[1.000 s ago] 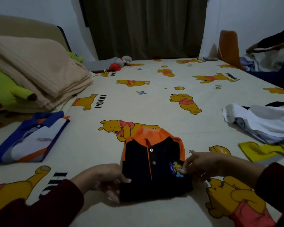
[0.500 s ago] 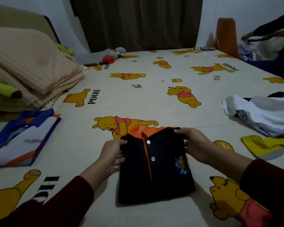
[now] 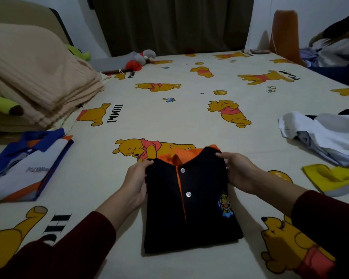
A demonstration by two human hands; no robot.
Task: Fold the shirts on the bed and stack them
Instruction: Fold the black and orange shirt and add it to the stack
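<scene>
folded black polo shirt [image 3: 189,208] lay on the bed sheet [image 3: 189,117], long axis running away from the person, left hand [image 3: 136,183] and right hand [image 3: 238,174] pinching its far shoulder corners; blue-and-white folded shirt [image 3: 26,168] lay well leftward, nearer the left hand.

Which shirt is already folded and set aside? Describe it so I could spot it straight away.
Start at the beige blanket pile on the bed's left side. Just in front of it lies the folded shirt, the only blue, white and orange one, untouched by either hand.
</scene>
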